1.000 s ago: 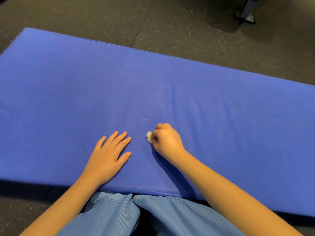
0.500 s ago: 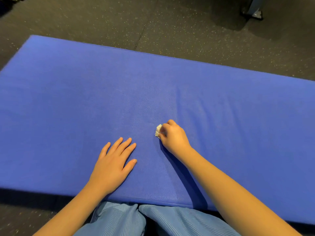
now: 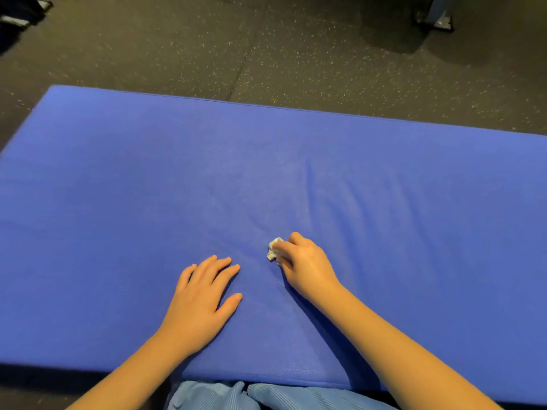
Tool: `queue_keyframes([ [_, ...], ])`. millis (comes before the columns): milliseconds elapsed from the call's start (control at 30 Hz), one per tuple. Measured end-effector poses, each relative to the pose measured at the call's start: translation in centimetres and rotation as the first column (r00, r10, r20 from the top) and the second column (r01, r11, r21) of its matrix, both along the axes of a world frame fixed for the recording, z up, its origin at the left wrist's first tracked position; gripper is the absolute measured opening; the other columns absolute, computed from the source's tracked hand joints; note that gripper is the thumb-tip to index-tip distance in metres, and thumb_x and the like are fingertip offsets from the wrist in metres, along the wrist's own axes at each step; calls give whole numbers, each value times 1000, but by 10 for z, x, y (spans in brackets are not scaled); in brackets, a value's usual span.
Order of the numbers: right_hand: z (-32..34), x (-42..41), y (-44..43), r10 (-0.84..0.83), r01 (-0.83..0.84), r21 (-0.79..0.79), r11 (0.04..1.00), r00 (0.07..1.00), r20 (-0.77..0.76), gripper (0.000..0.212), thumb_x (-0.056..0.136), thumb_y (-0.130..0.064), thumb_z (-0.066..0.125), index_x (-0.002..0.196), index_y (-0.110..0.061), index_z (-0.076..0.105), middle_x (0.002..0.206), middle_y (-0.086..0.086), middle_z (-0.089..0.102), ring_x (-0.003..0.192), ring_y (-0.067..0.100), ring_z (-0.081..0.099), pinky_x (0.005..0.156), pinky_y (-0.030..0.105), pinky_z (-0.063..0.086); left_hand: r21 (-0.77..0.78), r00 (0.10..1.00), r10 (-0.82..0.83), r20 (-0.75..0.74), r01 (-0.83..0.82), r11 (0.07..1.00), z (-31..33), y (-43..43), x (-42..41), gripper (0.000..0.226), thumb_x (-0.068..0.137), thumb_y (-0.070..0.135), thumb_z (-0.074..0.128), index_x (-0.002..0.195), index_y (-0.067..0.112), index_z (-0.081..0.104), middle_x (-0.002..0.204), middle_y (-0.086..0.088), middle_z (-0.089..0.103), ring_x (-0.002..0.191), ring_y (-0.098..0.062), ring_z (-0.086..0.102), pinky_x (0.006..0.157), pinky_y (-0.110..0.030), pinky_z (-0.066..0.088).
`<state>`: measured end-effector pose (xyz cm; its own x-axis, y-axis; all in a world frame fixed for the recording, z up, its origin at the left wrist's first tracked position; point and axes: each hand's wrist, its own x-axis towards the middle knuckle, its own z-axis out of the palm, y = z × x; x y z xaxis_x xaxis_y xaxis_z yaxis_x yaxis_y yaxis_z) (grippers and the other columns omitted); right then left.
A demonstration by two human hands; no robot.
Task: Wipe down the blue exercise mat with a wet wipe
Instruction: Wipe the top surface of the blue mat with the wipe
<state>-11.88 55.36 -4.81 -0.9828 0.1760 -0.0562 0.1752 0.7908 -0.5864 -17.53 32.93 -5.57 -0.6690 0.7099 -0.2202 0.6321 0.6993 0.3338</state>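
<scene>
**Wipe pass, near middle of mat**

Right hand [image 3: 307, 261] is gripping the wadded wet wipe [image 3: 274, 252] in curled fingers, pressing it onto the blue mat [image 3: 118, 202]. Left hand [image 3: 204, 294] is lying flat just beside it, fingers straight, probably bracing the lean. Mat is lying on a dark speckled floor [image 3: 266, 54]; a metal foot [image 3: 438, 20] is showing at the far right
</scene>
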Motion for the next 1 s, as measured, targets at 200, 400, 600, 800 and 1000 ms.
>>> queue_keyframes([
  [200, 6, 1, 20, 142, -139, -28, 990, 982, 124, 19, 92, -15, 56, 98, -26, 70, 83, -7, 43, 72, 12, 46, 65, 31, 44, -94, 1000, 23, -1, -23, 995, -12, 36, -45, 87, 78, 65, -3, 153, 27, 20, 160, 11, 8, 148, -13, 0, 118, -35, -1],
  [400, -26, -26, 35, -213, 213, 107, 971, 977, -8, 13, 89, -7, 60, 86, -16, 69, 76, 1, 45, 66, 21, 39, 51, 33, 40, -110, 1000, 13, 7, -12, 994, -15, 36, -40, 85, 80, 62, -5, 153, 26, 17, 160, 11, 6, 148, -13, -3, 118, -35, -6],
  [600, -26, -9, 46, 125, -121, 170, 978, 992, -14, 4, 82, -14, 73, 81, -15, 69, 81, 2, 61, 66, 24, 52, 43, 30, 42, -94, 1000, 8, -6, -8, 996, -19, 37, -39, 82, 83, 61, -2, 152, 23, 22, 160, 8, 11, 148, -15, 1, 117, -36, -6],
  [800, -36, -46, 50, -274, 285, 176, 942, 958, -81, 31, 63, 10, 77, 66, -17, 62, 62, -3, 41, 57, 18, 33, 35, 21, 21, -110, 999, -16, -29, 12, 994, -24, 33, -40, 78, 95, 61, -2, 146, 18, 41, 155, 3, 31, 145, -20, 22, 118, -41, 13],
  [1000, -41, -44, 50, 124, -123, 285, 951, 992, 17, 40, 69, 1, 73, 100, -22, 62, 73, -2, 37, 60, 18, 31, 40, 20, 7, -134, 999, -41, -24, 38, 990, -32, 32, -45, 69, 99, 57, 8, 139, 18, 50, 148, 0, 43, 139, -19, 25, 110, -40, 15],
])
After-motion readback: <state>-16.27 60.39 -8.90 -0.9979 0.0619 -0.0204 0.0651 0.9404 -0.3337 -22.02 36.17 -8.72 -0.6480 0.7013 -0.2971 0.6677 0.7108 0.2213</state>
